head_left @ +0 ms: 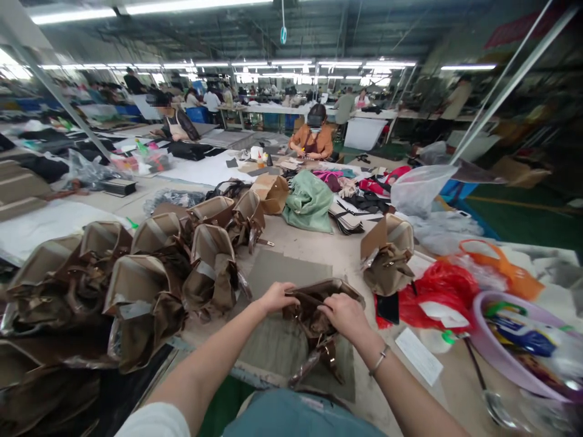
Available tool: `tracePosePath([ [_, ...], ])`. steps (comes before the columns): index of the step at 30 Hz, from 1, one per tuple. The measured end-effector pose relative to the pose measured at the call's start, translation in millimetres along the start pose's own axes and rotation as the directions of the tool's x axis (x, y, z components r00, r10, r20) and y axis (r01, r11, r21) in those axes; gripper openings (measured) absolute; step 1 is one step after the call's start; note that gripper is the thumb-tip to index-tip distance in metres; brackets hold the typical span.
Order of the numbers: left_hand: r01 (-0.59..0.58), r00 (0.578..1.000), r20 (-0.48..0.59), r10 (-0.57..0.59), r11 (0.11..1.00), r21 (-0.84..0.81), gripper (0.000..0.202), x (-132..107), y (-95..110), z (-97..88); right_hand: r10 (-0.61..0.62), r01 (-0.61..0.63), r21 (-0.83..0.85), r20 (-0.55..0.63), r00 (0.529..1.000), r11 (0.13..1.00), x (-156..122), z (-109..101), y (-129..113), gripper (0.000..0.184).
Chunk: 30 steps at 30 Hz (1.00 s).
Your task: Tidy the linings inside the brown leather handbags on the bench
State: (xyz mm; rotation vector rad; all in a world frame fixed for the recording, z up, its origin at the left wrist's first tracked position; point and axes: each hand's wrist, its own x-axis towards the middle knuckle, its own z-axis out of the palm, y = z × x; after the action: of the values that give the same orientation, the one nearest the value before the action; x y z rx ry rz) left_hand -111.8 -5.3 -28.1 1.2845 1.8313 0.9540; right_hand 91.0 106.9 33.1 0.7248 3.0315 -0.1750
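Slumped, metal-trimmed brown bag (313,320), left hand (279,297) and right hand (345,314) gripping its edges, similar bags (146,285) leftward, red plastic (449,288) rightward

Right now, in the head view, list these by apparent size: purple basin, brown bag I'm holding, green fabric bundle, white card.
Largest to smallest:
Purple basin
Held brown bag
Green fabric bundle
White card
True sizes may differ.

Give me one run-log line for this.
left hand: holding brown bag | right hand: holding same bag | beneath: grey sheet | left side: more bags
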Motion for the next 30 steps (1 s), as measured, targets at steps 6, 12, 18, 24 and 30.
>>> tracePosePath([
  [6, -0.063, 0.968, -0.244, 0.054, 0.998, -0.03, 0.035, -15.8, 1.7, 14.3, 0.045, -0.044, 0.06, -0.018, 0.999, 0.997, 8.9, -9.0, 10.4, 0.042],
  [12, -0.033, 0.967, -0.254, 0.005, 0.994, -0.105, 0.031, -22.0, -0.3, 14.0, 0.091, -0.088, 0.08, -0.025, 0.996, 0.993, 17.1, -6.5, 13.7, 0.043],
  [18, 0.056, 0.934, -0.343, -0.098, 0.99, -0.129, 0.028, -14.6, -3.9, 17.2, 0.145, -0.145, 0.114, 0.006, 0.989, 0.983, 27.1, -2.9, 15.7, 0.042],
  [24, 0.068, 0.92, -0.374, -0.116, 0.988, -0.141, 0.027, -8.6, -7.0, 17.7, 0.195, -0.196, 0.139, 0.021, 0.981, 0.971, 36.4, -2.6, 16.9, 0.043],
  [30, 0.102, 0.912, -0.379, -0.157, 0.981, -0.163, 0.03, -6.0, -2.7, 16.0, 0.204, -0.203, 0.152, 0.007, 0.979, 0.967, 43.6, -2.8, 18.2, 0.043],
])
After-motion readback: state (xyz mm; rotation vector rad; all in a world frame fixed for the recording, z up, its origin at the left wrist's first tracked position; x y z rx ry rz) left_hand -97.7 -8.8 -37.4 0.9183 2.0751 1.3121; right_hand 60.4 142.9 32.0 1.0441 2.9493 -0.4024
